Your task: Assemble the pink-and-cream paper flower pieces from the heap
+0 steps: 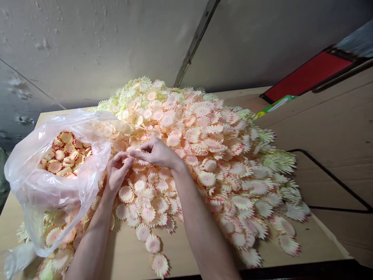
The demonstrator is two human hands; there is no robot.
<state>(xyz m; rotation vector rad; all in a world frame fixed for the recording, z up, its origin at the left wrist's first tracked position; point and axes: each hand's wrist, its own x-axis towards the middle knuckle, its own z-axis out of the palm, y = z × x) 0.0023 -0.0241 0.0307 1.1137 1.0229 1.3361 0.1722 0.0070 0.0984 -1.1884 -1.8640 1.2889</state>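
A large heap of pale pink and cream flower-shaped pieces (201, 144) covers the table. Over its left part, just right of the plastic bag, both hands meet. My left hand (117, 171) has thumb and fingers pinched together; what lies between them is too small to make out. Fingertips of my right hand (154, 153) touch those of the left, also closed in a pinch on something I cannot make out. The translucent plastic bag (26, 167) stands open on the left, holding smaller yellowish flower pieces with red edges (65, 155).
The wooden table (125, 252) shows at the front edge. Behind it rises a grey wall (116, 46). To the right are brown cardboard (329, 128), a bent black metal bar (335, 177) and a red panel (309, 76). A clear plastic object (20, 258) lies at the lower left.
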